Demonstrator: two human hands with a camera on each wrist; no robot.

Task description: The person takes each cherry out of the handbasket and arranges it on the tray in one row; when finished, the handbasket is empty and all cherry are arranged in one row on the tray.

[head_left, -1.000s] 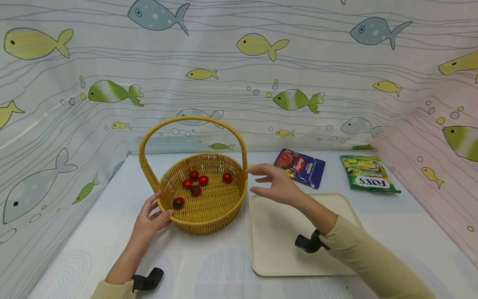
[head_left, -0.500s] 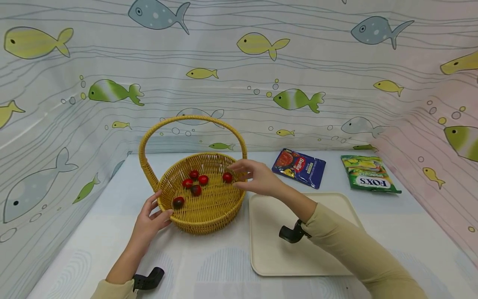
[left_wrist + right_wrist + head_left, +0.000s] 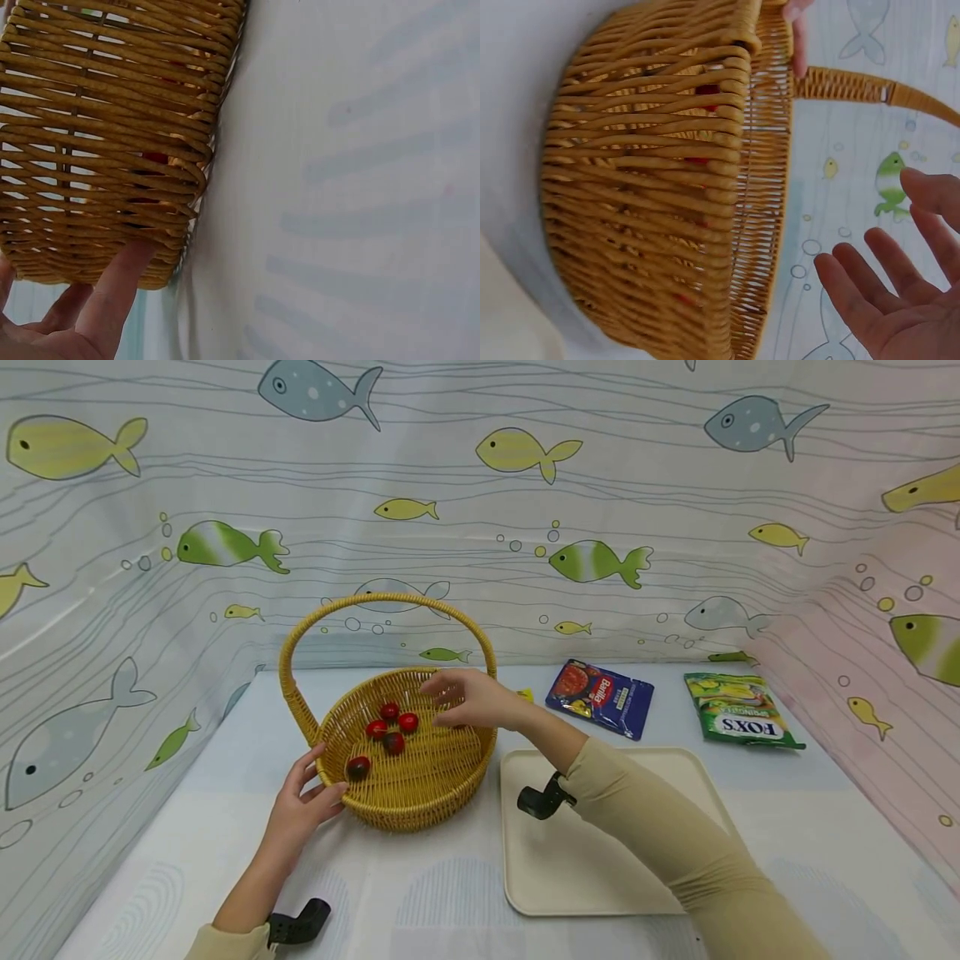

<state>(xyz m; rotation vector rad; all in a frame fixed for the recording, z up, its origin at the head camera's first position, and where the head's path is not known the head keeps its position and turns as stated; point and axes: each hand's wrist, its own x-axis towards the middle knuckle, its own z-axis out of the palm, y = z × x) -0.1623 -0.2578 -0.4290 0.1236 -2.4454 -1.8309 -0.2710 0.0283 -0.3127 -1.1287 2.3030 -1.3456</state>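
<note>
A wicker basket (image 3: 408, 810) with a tall arched handle stands on the table. Several small round red fruits (image 3: 393, 742), some with dark patches, lie inside, mostly towards the left. My left hand (image 3: 292, 818) holds the basket's left side, thumb and fingers against its rim and wall; the left wrist view shows a finger (image 3: 116, 296) pressed on the weave. Over the basket's right part hovers my right hand (image 3: 476, 700), its fingers apart and holding nothing. It largely hides the rightmost fruit. In the right wrist view the right hand (image 3: 904, 300) is spread beyond the basket's rim.
A cream tray (image 3: 592, 868) lies right of the basket, under the right forearm. Behind it are a blue Barilla pouch (image 3: 603, 697) and, farther right, a green Fox's bag (image 3: 742, 710). Something yellow (image 3: 526, 695) partly shows behind the basket. Fish-patterned sheeting (image 3: 450, 543) encloses the table.
My right hand has moved left from beside the basket's right rim to over its inside, now covering the rightmost fruit. The left hand and the basket have stayed put.
</note>
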